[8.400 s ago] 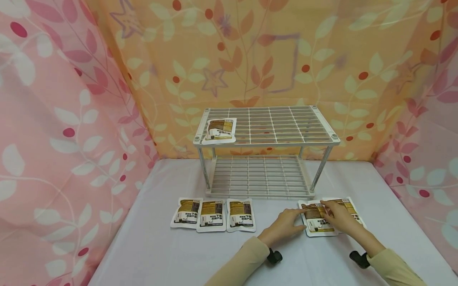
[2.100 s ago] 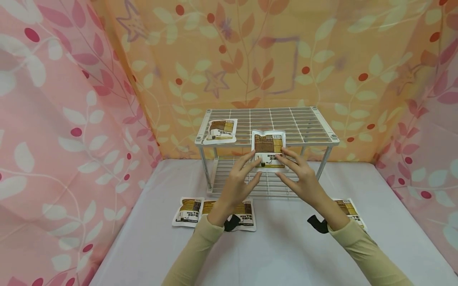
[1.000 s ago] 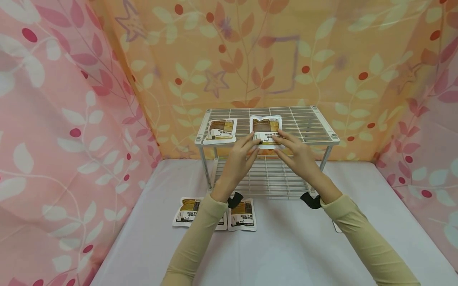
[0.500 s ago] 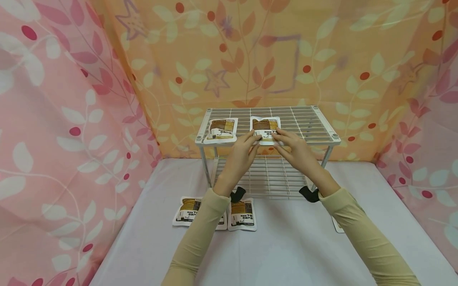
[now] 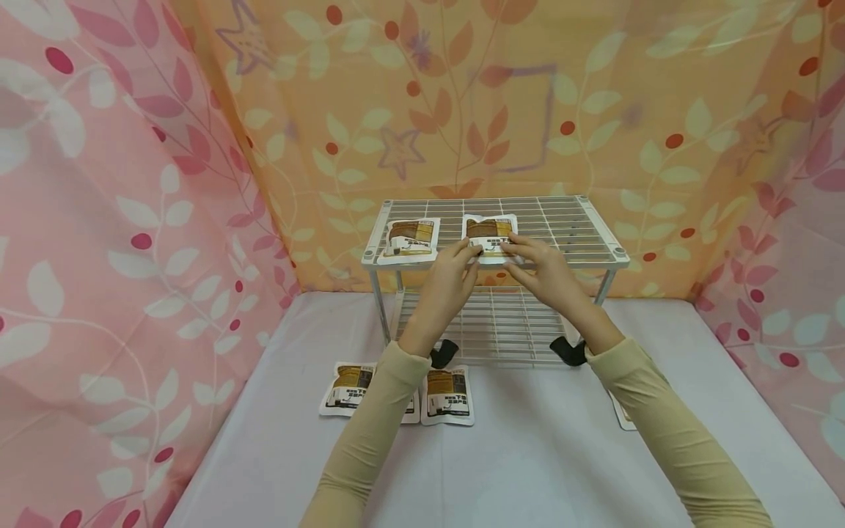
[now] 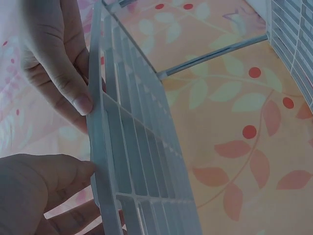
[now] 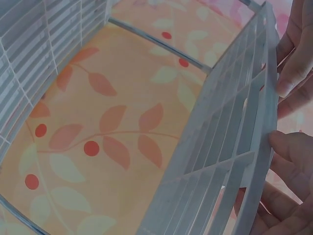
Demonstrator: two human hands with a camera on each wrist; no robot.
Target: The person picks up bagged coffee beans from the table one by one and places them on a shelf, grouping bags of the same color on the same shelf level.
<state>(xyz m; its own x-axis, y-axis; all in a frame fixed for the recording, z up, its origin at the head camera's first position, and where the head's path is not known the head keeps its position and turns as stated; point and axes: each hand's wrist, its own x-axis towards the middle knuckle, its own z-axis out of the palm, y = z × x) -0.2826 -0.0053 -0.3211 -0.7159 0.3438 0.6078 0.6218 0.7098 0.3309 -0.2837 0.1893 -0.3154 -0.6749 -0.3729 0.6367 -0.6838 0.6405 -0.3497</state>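
A white pouch with a brown and yellow label lies on the top shelf of a white wire rack, near its front edge. My left hand touches the pouch's left front side, its fingertips on the label. From the other side my right hand rests its fingertips on the right front part. Both thumbs are right at the rack's front rim, as the wrist views show. A similar pouch lies to the left on the same shelf.
Several more pouches lie on the white table in front of the rack; the rightmost one shows fully, others sit partly under my left sleeve. Another pouch is mostly hidden by my right sleeve. Patterned curtains enclose the table.
Both hands have carried the pouch from the table's right side up to the rack. Over the last second it has settled flat on the top shelf, my hands staying at its front.
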